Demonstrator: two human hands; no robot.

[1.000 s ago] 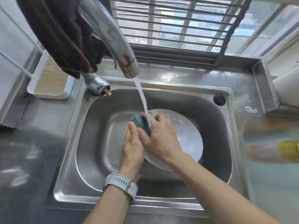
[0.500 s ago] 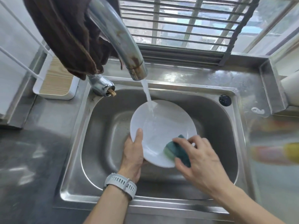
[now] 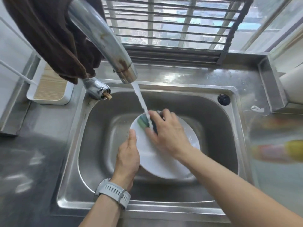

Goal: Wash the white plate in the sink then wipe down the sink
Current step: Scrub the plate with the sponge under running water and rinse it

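Note:
A white plate (image 3: 157,163) is held tilted inside the steel sink (image 3: 101,145). My left hand (image 3: 128,157) grips the plate's left rim, thumb on its face. My right hand (image 3: 167,133) holds a green and dark blue sponge (image 3: 144,122) pressed against the plate's upper left part. Water runs from the tap (image 3: 105,40) onto the sponge and my right fingers. My right forearm hides the plate's lower right part.
A brown cloth (image 3: 49,35) hangs over the tap's base. A white tray with a wooden insert (image 3: 49,89) sits at the back left. A blurred red and yellow bottle (image 3: 278,151) lies on the right counter. A barred window spans the back.
My right hand has carried the sponge from the plate's lower right edge up to its upper left, under the water stream. My left hand keeps its grip on the left rim.

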